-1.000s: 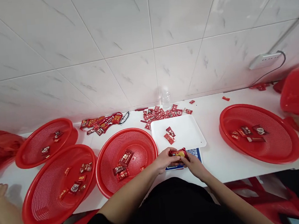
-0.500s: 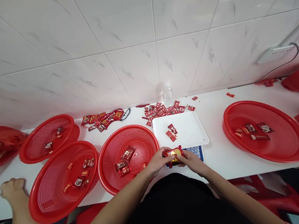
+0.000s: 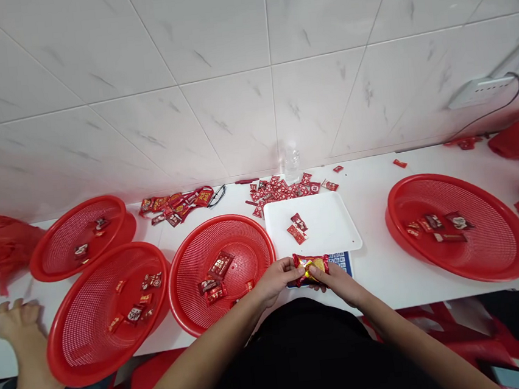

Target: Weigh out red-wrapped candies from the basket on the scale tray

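My left hand [image 3: 277, 278] and my right hand [image 3: 338, 278] both pinch a small red and gold candy packet [image 3: 311, 265] just above the blue keypad of a scale [image 3: 339, 261]. The scale's white tray [image 3: 331, 227] carries two small red packets [image 3: 296, 229]. Right beside my left hand sits a red mesh basket [image 3: 241, 245] holding a few wrapped candies [image 3: 215, 278].
Two more red baskets [image 3: 92, 320] [image 3: 63, 250] lie at the left, and another red basket [image 3: 486, 258] at the right. Loose red packets [image 3: 281, 187] and a clear bottle [image 3: 290, 162] sit by the tiled wall. Another person's hand [image 3: 17, 322] rests at the far left; someone else stands at the right edge.
Both hands kept turning the candy packet over the scale's keypad. The other person's hand at the left shifted on the table, and the red tub at the right edge went out of sight.
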Demonstrator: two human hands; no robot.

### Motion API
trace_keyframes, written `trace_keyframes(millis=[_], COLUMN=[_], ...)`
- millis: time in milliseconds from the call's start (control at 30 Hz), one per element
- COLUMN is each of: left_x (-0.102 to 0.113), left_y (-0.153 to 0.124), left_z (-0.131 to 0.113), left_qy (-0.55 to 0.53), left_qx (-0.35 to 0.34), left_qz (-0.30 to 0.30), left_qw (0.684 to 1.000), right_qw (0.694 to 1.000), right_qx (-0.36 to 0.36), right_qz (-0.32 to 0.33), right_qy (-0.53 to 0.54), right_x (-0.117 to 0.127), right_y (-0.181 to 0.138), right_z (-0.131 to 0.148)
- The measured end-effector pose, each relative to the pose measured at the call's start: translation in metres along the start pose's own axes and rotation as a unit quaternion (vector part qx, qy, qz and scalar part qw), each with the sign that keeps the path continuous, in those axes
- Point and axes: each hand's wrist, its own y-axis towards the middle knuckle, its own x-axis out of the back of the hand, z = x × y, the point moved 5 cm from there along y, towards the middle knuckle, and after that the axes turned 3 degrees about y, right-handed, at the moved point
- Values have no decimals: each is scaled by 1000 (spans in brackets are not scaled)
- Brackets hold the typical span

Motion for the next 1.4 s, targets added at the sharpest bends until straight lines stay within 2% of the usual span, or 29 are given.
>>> trace_keyframes(millis=[133,333,400,467,533,633,733,800,833,900,967,1067,1200,1400], left_x=[-2,7,18,37,65,116,169,200,212,227,229,218,200,195], left_y=[-3,3,6,8,5,-8,-24,-35,-41,-49,-54,-52,-41,-27], left_z=[-3,-1,2,2,-1,-2,13,31,42,64,82,93,91,80], left_qy=[0,84,140,208,285,419,539,573,570,535,498,488,454,302], left_qx=[11,-42,-59,-91,-130,-137,-14,91,140,214,244,203,118,63], left_qz=[4,-25,-55,-119,-210,-339,-412,-422,-420,-411,-401,-385,-366,-390], left_qw=[1000,995,987,967,926,831,734,697,692,707,729,757,804,868], right_qw=[1000,999,998,995,991,983,973,967,965,961,958,956,954,954], right_qx=[1,-24,-38,-55,-69,-83,-109,-127,-133,-142,-147,-152,-150,-151], right_qz=[-2,-32,-51,-77,-102,-109,-93,-89,-87,-81,-76,-71,-72,-80], right_qy=[-21,-16,-2,20,54,123,180,202,210,222,232,242,248,248], right_x=[1,0,3,10,20,34,38,35,32,25,20,18,19,17], right_y=[1,8,11,14,16,18,18,16,15,11,7,3,3,6], right_z=[-1,-13,-17,-19,-20,-22,-30,-37,-41,-47,-51,-54,-53,-52])
